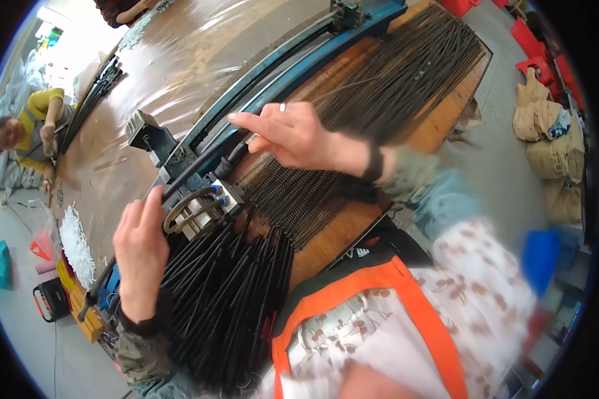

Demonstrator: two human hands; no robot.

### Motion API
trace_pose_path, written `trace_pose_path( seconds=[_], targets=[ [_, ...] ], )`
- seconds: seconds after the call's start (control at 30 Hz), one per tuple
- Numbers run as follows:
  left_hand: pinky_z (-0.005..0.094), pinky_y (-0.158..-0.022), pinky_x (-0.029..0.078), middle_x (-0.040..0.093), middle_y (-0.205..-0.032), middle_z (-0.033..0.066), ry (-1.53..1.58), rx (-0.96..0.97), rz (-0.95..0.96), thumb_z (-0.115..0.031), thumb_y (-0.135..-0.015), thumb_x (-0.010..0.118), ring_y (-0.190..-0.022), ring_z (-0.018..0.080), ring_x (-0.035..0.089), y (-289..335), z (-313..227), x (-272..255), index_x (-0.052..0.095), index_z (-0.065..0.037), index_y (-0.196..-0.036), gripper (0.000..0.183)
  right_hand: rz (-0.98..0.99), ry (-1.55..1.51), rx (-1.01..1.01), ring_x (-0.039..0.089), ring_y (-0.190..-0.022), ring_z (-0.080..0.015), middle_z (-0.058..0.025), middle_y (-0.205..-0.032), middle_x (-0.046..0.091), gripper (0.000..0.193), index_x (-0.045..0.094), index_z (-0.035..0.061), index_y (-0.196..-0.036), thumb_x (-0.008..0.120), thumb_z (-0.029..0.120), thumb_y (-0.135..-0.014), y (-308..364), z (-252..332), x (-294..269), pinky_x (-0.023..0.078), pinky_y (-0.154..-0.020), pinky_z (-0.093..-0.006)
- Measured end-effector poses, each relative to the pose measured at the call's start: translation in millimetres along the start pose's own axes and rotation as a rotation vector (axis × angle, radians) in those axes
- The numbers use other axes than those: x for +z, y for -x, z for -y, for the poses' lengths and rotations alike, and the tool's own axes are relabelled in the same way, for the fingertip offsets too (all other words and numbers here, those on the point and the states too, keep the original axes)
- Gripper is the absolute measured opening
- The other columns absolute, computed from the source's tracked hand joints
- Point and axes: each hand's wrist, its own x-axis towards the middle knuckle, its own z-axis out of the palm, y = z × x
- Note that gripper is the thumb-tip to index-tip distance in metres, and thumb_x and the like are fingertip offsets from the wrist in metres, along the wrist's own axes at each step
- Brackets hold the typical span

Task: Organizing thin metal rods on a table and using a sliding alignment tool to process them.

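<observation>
My left hand [142,239] is closed round a long black tube [190,174], which slants across a blue metal bench fixture [273,96]. Farther right, my right hand [296,136] has its thumb and fingers pinched together near the tube's upper end, with the index finger pointing left. What lies in that pinch is too small to make out. A thin rod [353,85] runs up and right from behind this hand. Between my hands sits a metal clamp block [229,196] with blue hose fittings. Long dark springs [293,199] lie below my right hand.
Many black rods [226,292] are bundled close to my body. Dark thin rods [419,66] cover the wooden table [326,249] at far right. A metal block [146,133] stands on the fixture's far side. A co-worker in yellow [36,126] sits at left; paper sacks [546,133] stand right.
</observation>
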Motion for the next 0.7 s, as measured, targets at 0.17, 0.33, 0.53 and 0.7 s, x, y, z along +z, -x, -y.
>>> trace_pose_path(
  seconds=[0.17,0.33,0.53,0.7],
  targets=[
    [0.0404,-0.081,0.049,0.064,-0.101,0.0197,-0.149,-0.415,-0.196,0.001,-0.096,0.054,-0.092,0.0375,0.061,61,65,-35,0.059,0.000,-0.116,0.021,0.137,0.319,0.077,0.059,-0.070,-0.0189,-0.0074,-0.086,0.069,0.028,0.068,0.0103,-0.119,0.063,0.005,-0.093,4,-61,-42,0.046,-0.058,-0.0345],
    [0.0356,-0.072,0.050,0.064,-0.088,0.0196,-0.362,-0.280,-0.458,-0.012,-0.101,0.058,-0.075,0.0315,0.061,85,84,-85,0.063,0.000,-0.111,0.016,0.303,0.046,0.315,0.065,-0.075,-0.0206,-0.0072,-0.092,0.072,0.015,0.070,0.0048,-0.107,0.065,0.010,-0.094,-7,-54,5,0.050,-0.068,-0.0299],
    [0.0316,-0.069,0.048,0.065,-0.088,0.0159,-0.186,-0.399,-0.446,-0.011,-0.101,0.058,-0.072,0.0242,0.058,106,66,-93,0.063,0.001,-0.114,0.018,0.475,-0.541,0.214,0.065,-0.075,-0.0166,-0.0022,-0.088,0.073,0.015,0.073,0.0111,-0.102,0.070,0.022,-0.092,-106,5,106,0.044,-0.081,-0.0283],
    [0.0318,-0.073,0.051,0.068,-0.095,0.0200,-0.269,-0.562,-0.345,-0.010,-0.099,0.061,-0.079,0.0264,0.064,175,74,-103,0.065,0.003,-0.114,0.021,0.390,-0.362,-0.062,0.065,-0.082,-0.0226,-0.0039,-0.079,0.069,0.017,0.076,0.0144,-0.087,0.075,0.031,-0.085,-120,6,136,0.041,-0.089,-0.0377]
  ],
)
